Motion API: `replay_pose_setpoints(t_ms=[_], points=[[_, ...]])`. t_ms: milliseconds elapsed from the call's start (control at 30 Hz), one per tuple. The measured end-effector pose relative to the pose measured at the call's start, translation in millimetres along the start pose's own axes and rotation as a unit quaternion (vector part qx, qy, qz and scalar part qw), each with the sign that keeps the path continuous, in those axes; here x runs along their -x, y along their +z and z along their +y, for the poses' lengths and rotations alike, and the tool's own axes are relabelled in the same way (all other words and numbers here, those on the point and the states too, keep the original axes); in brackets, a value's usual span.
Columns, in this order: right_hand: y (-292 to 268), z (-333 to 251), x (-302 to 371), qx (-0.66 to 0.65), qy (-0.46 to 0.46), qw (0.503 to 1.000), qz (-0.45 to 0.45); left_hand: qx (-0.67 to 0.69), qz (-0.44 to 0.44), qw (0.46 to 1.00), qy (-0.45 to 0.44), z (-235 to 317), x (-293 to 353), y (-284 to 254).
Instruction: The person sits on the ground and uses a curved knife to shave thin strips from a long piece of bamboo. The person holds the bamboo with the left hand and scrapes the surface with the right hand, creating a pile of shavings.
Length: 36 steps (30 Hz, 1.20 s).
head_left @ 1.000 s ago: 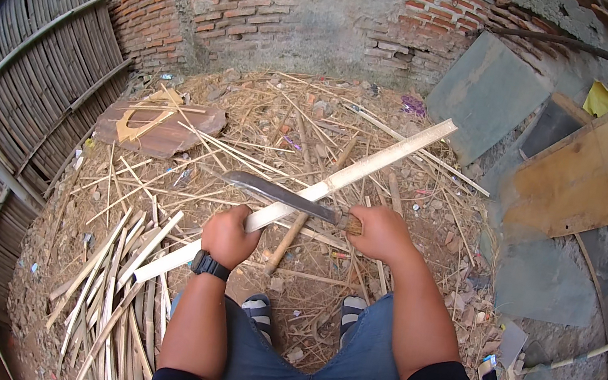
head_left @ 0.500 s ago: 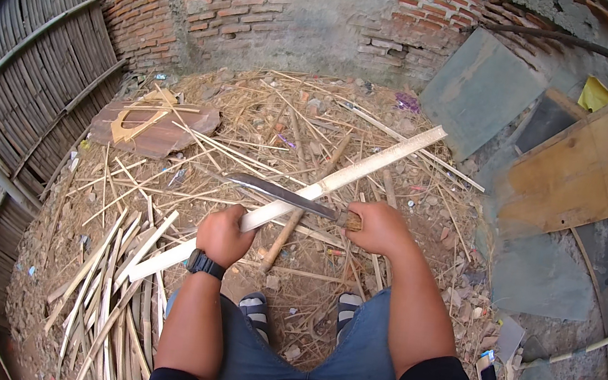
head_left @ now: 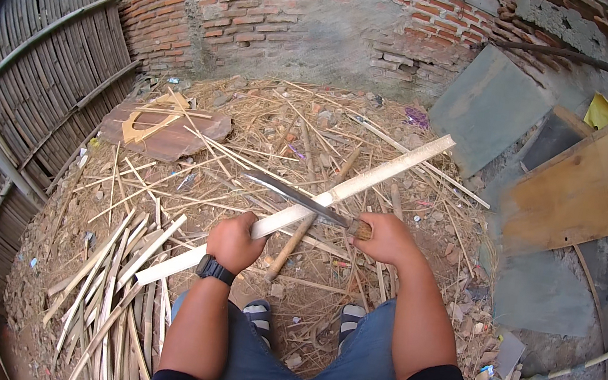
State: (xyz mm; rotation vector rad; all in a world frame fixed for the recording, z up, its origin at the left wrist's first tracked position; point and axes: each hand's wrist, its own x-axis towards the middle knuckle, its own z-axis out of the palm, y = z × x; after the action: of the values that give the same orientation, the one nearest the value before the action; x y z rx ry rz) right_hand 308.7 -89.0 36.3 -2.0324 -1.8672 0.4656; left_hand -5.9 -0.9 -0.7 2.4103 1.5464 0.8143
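Note:
A long pale strip of split bamboo (head_left: 388, 169) slants across the middle, its far end up to the right and its near end over a pile of cut strips. My left hand (head_left: 234, 242), with a dark watch on the wrist, is closed around its lower part. My right hand (head_left: 388, 239) grips the wooden handle of a machete (head_left: 289, 193). The dark blade points left and crosses the strip above my left hand. Whether its edge bites into the strip or only rests on it, I cannot tell.
Split bamboo strips (head_left: 105, 302) lie piled at lower left. Thin sticks and shavings litter the ground around a round pole (head_left: 295, 239). A reddish-brown board (head_left: 204, 128) lies at far left. Grey sheets (head_left: 490, 107) and a wooden panel (head_left: 590, 176) lean at right. A brick wall (head_left: 288, 24) stands behind.
The view has shifted slightly, so the scene sits a little lower and further right. The machete blade tilts a bit more steeply across the strip. Both grips are unchanged.

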Motion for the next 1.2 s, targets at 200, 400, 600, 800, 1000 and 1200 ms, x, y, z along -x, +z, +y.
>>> replay_pose_setpoints(t_ms=[200, 400, 600, 800, 1000, 1200], points=[[10.2, 21.2, -4.8, -0.034, 0.036, 0.992, 0.119, 0.000, -0.028, 0.999, -0.038, 2.9, -4.3, -5.0], [8.9, -8.7, 0.6, 0.013, -0.047, 0.998, -0.026, 0.002, -0.027, 0.999, -0.027, 4.1, -1.7, -2.8], [-0.6, 31.4, -8.8, -0.047, 0.063, 0.987, 0.138, 0.011, -0.031, 0.999, -0.028, 5.5, -3.9, -3.5], [0.1, 25.4, -7.5, -0.048, 0.033, 0.997, 0.047, 0.004, -0.003, 1.000, -0.011, -1.1, -3.4, 2.5], [-6.3, 22.3, -9.9, -0.066, 0.072, 0.995, 0.014, -0.018, -0.009, 1.000, -0.015, -1.5, -2.1, 3.7], [9.6, 12.4, -6.9, -0.004, 0.028, 1.000, 0.000, -0.022, -0.031, 0.999, -0.025, 0.5, -3.9, -0.9]])
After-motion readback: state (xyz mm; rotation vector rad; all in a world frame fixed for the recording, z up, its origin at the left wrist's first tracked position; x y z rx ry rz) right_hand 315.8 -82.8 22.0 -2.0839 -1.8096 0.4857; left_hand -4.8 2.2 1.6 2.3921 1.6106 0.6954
